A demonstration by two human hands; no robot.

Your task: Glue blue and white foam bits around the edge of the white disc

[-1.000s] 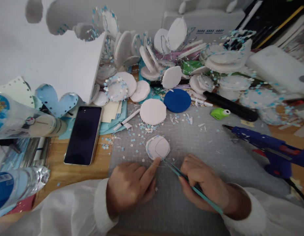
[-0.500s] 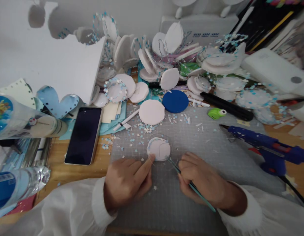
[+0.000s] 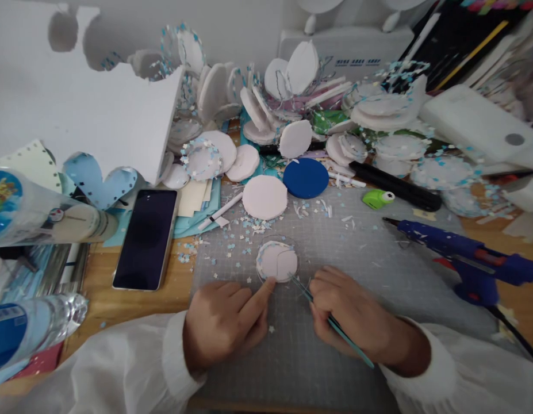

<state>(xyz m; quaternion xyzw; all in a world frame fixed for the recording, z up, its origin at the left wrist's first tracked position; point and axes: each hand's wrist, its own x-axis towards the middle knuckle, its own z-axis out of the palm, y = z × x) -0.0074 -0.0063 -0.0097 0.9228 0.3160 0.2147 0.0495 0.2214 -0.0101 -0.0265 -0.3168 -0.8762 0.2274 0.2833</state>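
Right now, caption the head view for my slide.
Left hand at a small white disc, right hand holding tweezers, over a gray mat.

I now see the wire (image 3: pixel 277 264) on the small white disc (image 3: pixel 286 265) run straight nearward instead of slanting; my left hand (image 3: pixel 228 316) has its fingers farther left, apart from the tweezers' (image 3: pixel 351 343) tip.

Head-worn view, forward and down
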